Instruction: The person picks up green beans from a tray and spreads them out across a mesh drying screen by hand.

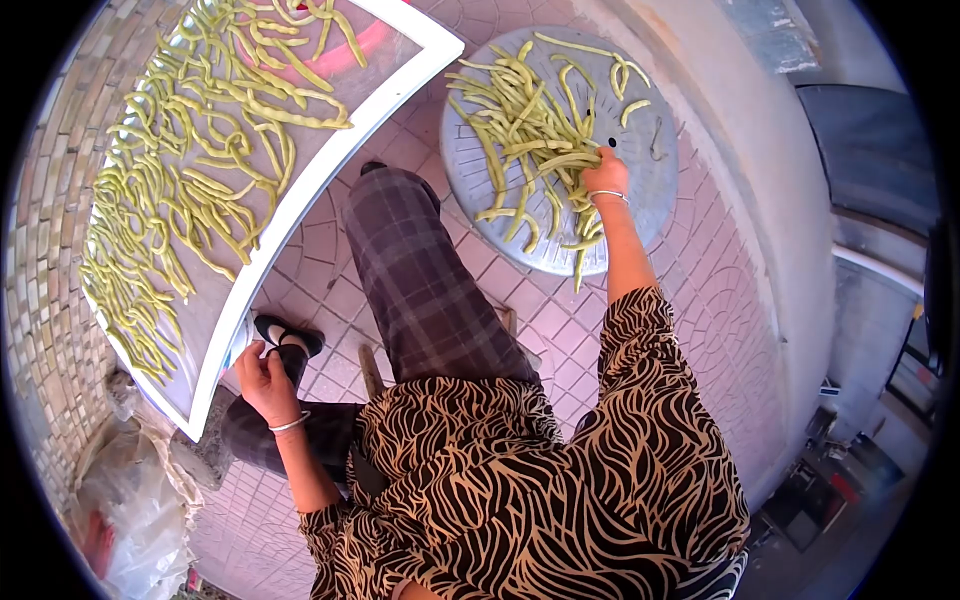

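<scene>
From my end, I had the right hand [606, 180] closed on green beans [520, 110] at the right of their pile on the round grey table [657, 195], far right. The left hand [266, 388], fingers loosely curled, hung near left beside the white-framed screen [248, 285] spread with more beans [150, 270]; whether it held anything, I couldn't tell.

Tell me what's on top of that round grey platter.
Long, slender green bean pods lie heaped on the round grey platter, with the right hand gripping some. What the heap and hand cover cannot be seen.
</scene>
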Available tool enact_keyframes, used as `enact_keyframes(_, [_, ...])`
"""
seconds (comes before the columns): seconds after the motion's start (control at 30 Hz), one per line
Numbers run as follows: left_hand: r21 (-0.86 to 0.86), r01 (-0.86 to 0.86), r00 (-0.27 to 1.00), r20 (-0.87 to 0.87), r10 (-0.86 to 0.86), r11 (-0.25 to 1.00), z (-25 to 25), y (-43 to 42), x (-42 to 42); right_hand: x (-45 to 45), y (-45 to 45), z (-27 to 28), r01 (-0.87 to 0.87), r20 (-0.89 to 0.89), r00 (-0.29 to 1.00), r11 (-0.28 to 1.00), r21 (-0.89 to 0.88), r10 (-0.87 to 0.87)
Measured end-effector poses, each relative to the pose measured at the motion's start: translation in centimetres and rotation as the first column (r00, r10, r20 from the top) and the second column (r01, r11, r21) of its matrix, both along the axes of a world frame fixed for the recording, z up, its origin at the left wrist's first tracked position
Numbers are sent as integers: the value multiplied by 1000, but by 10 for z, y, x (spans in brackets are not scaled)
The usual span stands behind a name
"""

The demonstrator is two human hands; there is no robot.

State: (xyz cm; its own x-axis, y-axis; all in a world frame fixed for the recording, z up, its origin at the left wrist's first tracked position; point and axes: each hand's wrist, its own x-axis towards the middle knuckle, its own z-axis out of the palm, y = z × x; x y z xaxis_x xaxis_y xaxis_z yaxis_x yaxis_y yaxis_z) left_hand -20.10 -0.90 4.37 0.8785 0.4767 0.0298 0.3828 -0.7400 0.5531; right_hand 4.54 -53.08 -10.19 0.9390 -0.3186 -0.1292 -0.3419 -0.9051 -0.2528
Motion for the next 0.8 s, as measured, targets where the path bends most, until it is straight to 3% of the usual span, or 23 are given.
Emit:
enact_keyframes(0.1, [-17,-4,1000,9,5,1000,-4,1,0,8,-14,14,3,16,1000,1000,12,-3])
enact_keyframes(0.2, [-41,-21,1000,8,22,999,-5,0,2,14,-25,30,19,44,999,988,151,-25])
enact_keyframes(0.4, [-33,-26,999,42,28,999,-10,-1,0,35,-43,61,82,46,995,978,193,-92])
enact_keyframes(0.63, [-31,-40,996,81,42,999,-17,5,-9,60,-47,92,40,123,987,898,438,-105])
enact_keyframes(0.73, [-121,-75,988,122,90,990,-18,4,-9,68,-37,117,86,87,987,897,434,-137])
enact_keyframes(0.77, [-145,-93,985,131,112,985,-22,6,-11,68,-27,121,81,98,980,795,601,-174])
enact_keyframes(0.8, [-101,-100,986,122,112,990,-14,2,-8,72,-24,128,79,85,982,779,622,-167])
